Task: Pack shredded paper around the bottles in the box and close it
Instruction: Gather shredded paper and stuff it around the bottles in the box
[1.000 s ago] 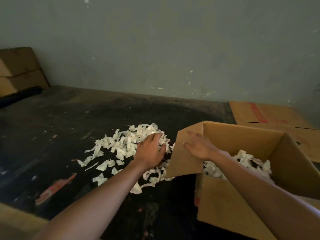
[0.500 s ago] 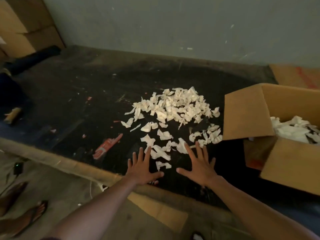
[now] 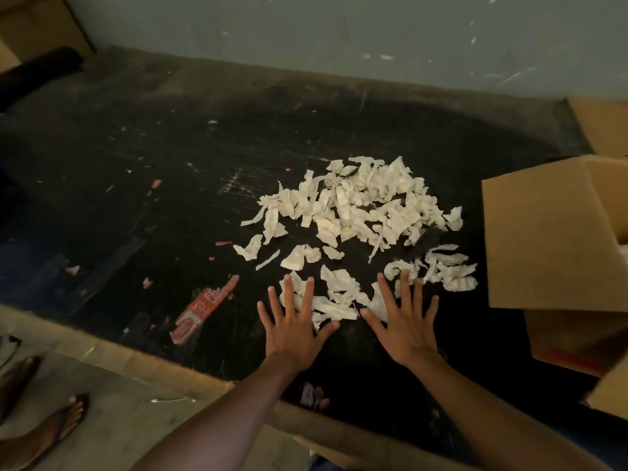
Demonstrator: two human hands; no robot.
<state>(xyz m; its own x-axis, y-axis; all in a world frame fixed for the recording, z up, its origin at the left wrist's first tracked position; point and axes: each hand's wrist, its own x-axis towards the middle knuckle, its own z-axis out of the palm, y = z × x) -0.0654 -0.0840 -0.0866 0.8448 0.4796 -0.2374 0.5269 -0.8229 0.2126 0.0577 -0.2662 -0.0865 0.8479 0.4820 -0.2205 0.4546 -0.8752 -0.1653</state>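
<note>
A loose heap of white shredded paper [image 3: 360, 212] lies spread on the dark tabletop. My left hand [image 3: 294, 329] rests flat with fingers spread on the near scraps of the heap. Beside it, my right hand [image 3: 406, 322] is also flat and spread, its fingertips touching scraps at the heap's near right. Neither hand holds anything. The open cardboard box [image 3: 543, 239] stands at the right edge with one flap raised toward the heap. Its inside and the bottles are out of view.
A torn red label [image 3: 204, 309] lies on the table [image 3: 170, 171] left of my hands. Flat cardboard [image 3: 605, 125] leans at the far right, more boxes [image 3: 37, 25] at the far left. A person's sandalled feet [image 3: 44, 433] stand on the floor below left.
Both hands left the heap's far side and the box flap, pulled back to the table's near edge, then slid forward onto the nearest scraps. The view swung left and down.
</note>
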